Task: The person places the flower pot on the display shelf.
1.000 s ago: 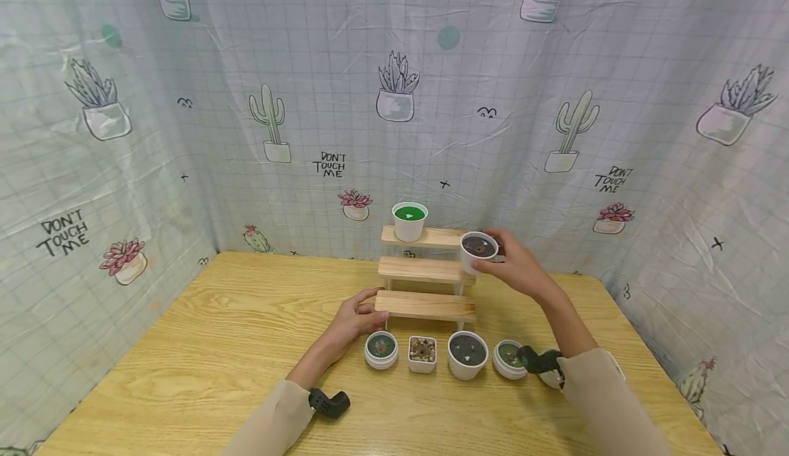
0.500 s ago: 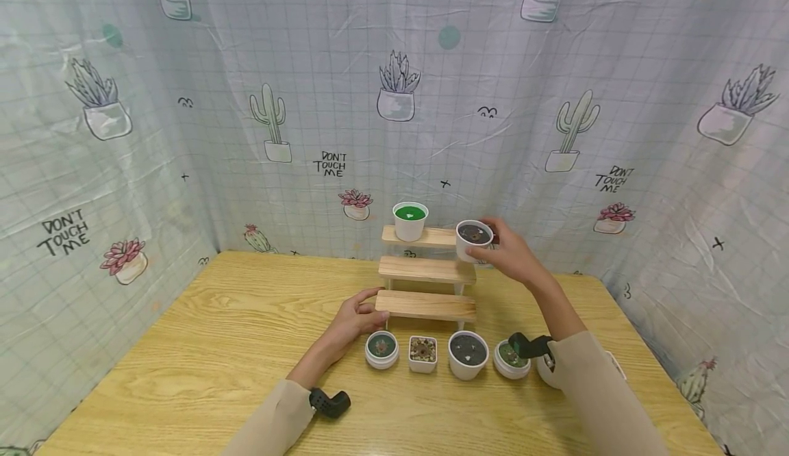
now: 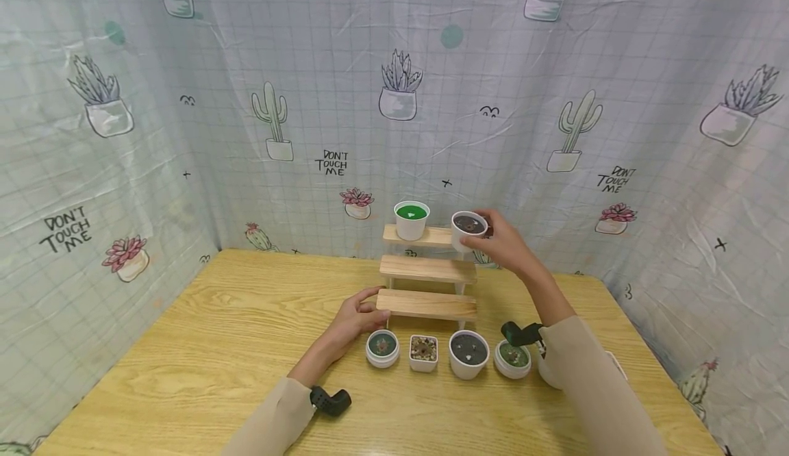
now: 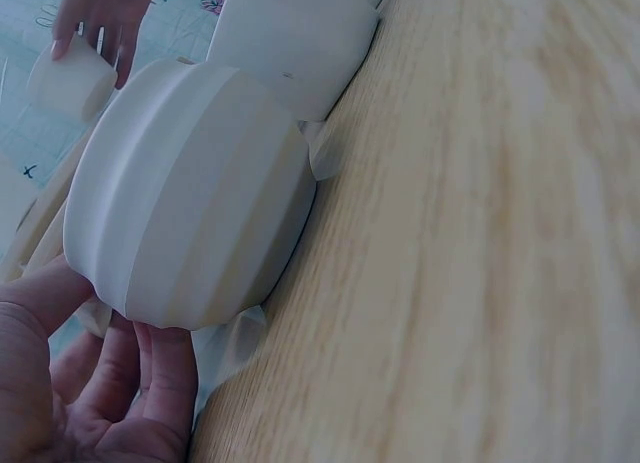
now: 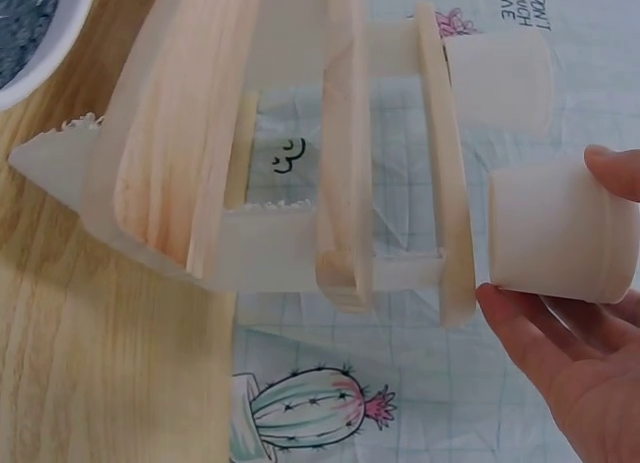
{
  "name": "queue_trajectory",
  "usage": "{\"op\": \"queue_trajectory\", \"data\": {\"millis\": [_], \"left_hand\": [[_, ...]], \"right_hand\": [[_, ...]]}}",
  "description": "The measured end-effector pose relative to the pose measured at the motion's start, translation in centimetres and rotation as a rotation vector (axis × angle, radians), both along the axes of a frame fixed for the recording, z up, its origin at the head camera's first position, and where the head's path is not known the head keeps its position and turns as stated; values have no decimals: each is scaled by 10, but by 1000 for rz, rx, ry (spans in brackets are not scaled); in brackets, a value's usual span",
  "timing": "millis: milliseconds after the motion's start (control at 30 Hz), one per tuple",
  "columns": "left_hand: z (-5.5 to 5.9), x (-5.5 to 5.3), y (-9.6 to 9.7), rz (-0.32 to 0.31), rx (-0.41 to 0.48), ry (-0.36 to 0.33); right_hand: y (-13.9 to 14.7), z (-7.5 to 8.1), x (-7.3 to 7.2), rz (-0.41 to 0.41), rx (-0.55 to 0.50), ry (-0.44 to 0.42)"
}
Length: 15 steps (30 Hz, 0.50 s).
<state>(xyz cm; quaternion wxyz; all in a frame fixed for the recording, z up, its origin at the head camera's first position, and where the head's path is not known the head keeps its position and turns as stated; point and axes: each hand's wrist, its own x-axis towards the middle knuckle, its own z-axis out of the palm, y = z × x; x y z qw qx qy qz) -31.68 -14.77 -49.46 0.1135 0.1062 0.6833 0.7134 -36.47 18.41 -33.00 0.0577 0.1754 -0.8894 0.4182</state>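
Observation:
A three-step wooden stand (image 3: pixel 428 270) with pale side panels stands on the table. My left hand (image 3: pixel 357 319) grips the left end of its lowest step, thumb in front and fingers behind. In the left wrist view that hand (image 4: pixel 110 373) is partly behind a ribbed white pot (image 4: pixel 190 193). Up at the right end of the top step, my right hand (image 3: pixel 504 240) holds a white pot (image 3: pixel 467 231) with dark filling, thumb in front. The right wrist view shows this pot's base a small gap from the top step (image 5: pixel 450 183). A white pot with green filling (image 3: pixel 411 220) sits at that step's left.
Before the stand are a round pot (image 3: pixel 382 350), a square pot with pebbles (image 3: pixel 423 355), a larger pot with dark filling (image 3: pixel 468 355) and a low pot with green filling (image 3: pixel 513 360). Another white pot (image 3: pixel 550 374) is partly hidden by the right sleeve. A patterned curtain (image 3: pixel 296 100) hangs behind.
My right hand has carried the white pot up and slightly left, from beside the stand's middle step to the top step's right end. The left hand has stayed at the lowest step.

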Motion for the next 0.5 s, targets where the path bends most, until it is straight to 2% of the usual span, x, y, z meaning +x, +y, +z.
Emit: {"op": "queue_trajectory", "data": {"millis": [500], "left_hand": [[-3, -3, -1, -5, -12, 7]], "right_hand": [[-15, 5, -19, 30, -64, -55]]}}
